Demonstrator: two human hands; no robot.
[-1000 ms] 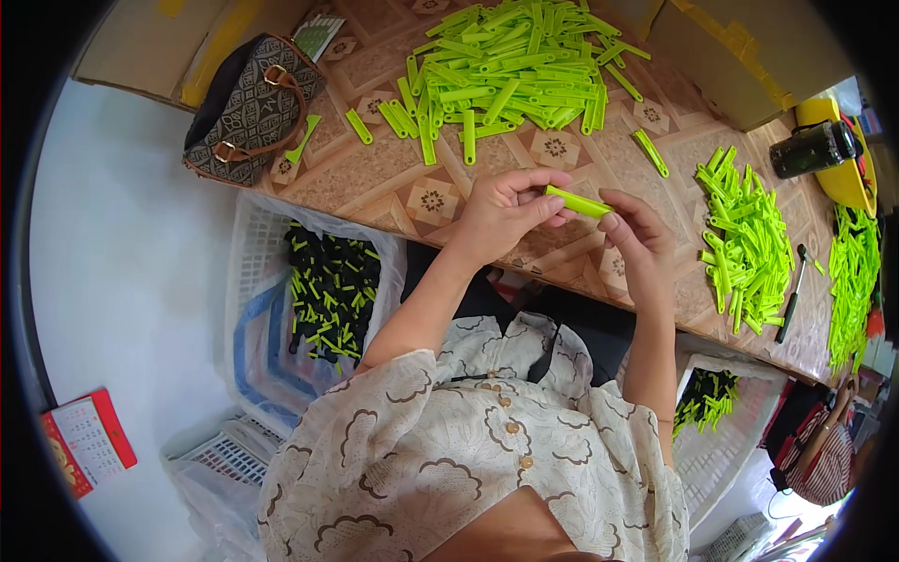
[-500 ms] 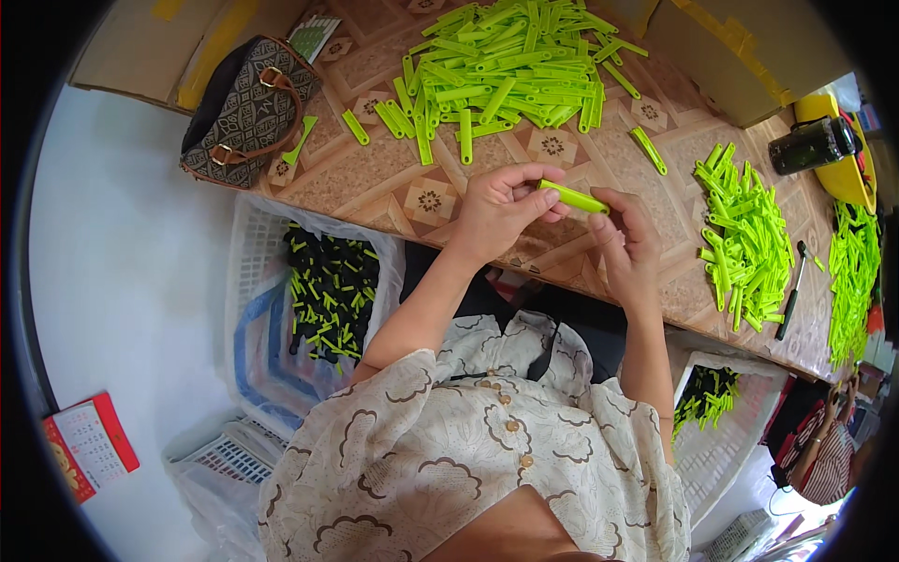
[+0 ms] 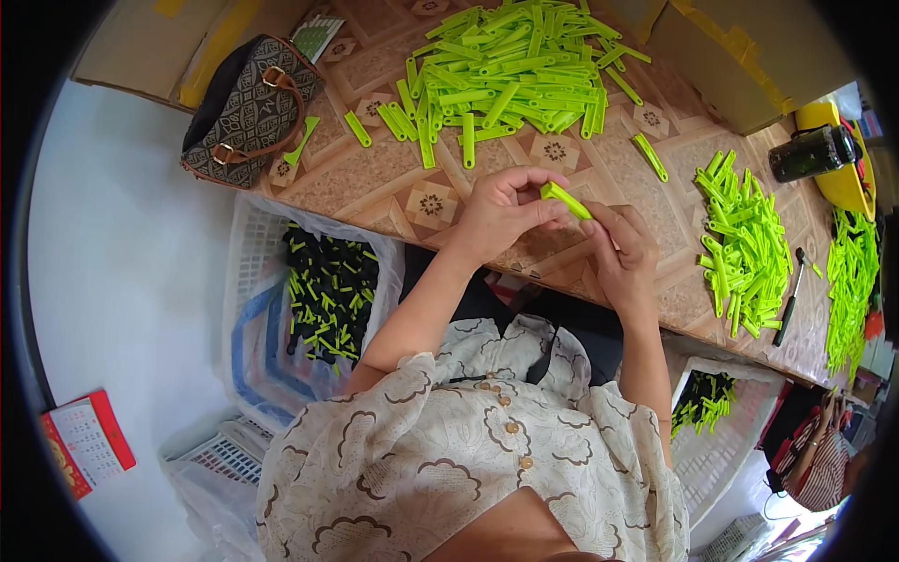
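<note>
Between my hands, just over the table's near edge, is a lime-green plastic handle (image 3: 567,200), tilted down to the right. My left hand (image 3: 513,208) pinches its upper left end between thumb and fingers. My right hand (image 3: 622,245) has thumb and fingertips closed on its lower right end. Beyond them lies a large heap of similar lime-green handles (image 3: 515,75), with a few loose ones around it. To the right of my hands is a second pile of green pieces (image 3: 744,244), and one single handle (image 3: 650,156) lies between the two piles.
A patterned handbag (image 3: 245,112) and a cardboard box (image 3: 740,56) stand on the table (image 3: 375,192). At right are a black bottle (image 3: 813,155), a black-handled tool (image 3: 789,300) and another green pile (image 3: 850,281). Below, a lined crate (image 3: 245,281) holds black-and-green pieces; another crate (image 3: 740,450) stands lower right.
The green handle has turned to a steeper slant, its right end lower. My right hand's fingers have shifted along with it, while my left hand has stayed nearly in place.
</note>
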